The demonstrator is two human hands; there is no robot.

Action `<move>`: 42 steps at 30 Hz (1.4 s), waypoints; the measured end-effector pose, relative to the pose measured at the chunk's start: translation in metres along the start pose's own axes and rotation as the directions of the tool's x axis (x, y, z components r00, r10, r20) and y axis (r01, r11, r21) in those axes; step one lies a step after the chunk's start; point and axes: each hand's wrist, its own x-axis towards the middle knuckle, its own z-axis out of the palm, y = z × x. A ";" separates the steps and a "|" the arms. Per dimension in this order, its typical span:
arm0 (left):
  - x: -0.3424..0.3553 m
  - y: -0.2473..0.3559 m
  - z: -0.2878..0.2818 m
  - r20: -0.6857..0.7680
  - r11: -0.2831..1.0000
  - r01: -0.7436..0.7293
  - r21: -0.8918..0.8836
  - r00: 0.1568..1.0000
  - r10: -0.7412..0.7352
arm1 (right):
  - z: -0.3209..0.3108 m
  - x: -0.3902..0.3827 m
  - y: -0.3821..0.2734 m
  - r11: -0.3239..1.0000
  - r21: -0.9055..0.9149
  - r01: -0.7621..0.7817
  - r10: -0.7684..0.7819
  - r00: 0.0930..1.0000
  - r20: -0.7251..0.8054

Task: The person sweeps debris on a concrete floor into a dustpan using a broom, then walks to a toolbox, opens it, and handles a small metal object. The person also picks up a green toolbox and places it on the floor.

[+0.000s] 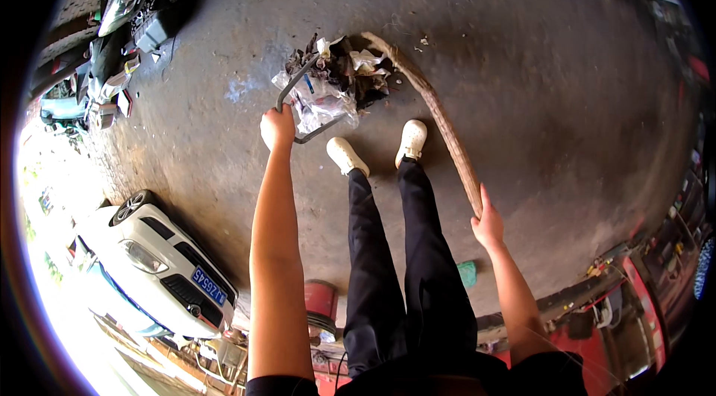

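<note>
My left hand (277,127) grips the handle of a metal-framed dustpan (306,101) resting on the concrete floor. A heap of rubbish (339,79), clear plastic wrap, paper scraps and dark debris, lies in and over the pan. My right hand (488,223) holds the shaft of a long straw broom (440,121). The broom's bristle end touches the far side of the heap. My white shoes (377,148) stand just behind the pile.
A white car (153,265) is parked at the lower left. A motorcycle and loose parts (123,30) crowd the upper left. A red drum (321,303) stands behind my legs. Red equipment (634,299) lines the lower right. Small debris dots the far floor.
</note>
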 end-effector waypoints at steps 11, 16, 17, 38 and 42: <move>0.000 0.005 -0.004 -0.017 0.999 -0.015 -0.034 1.000 0.015 | 0.000 0.091 -0.021 0.987 0.121 0.104 -0.059 0.943 -0.327; -0.002 0.014 -0.004 -0.019 0.999 -0.030 -0.016 0.999 0.030 | 0.074 0.101 0.006 0.949 0.310 -0.056 0.126 0.970 -0.209; -0.001 0.013 -0.002 -0.012 1.000 -0.024 -0.011 1.000 0.023 | 0.091 0.104 -0.008 0.976 0.172 -0.134 0.160 0.976 -0.145; -0.096 -0.079 -0.019 0.284 0.606 0.285 -0.743 0.954 -0.100 | 0.025 -0.024 -0.158 0.941 -0.297 0.162 0.019 0.851 0.525; -0.181 -0.116 -0.055 0.220 0.409 0.301 -0.861 0.947 -0.233 | -0.033 -0.064 -0.158 0.856 -0.395 0.335 -0.074 0.834 0.546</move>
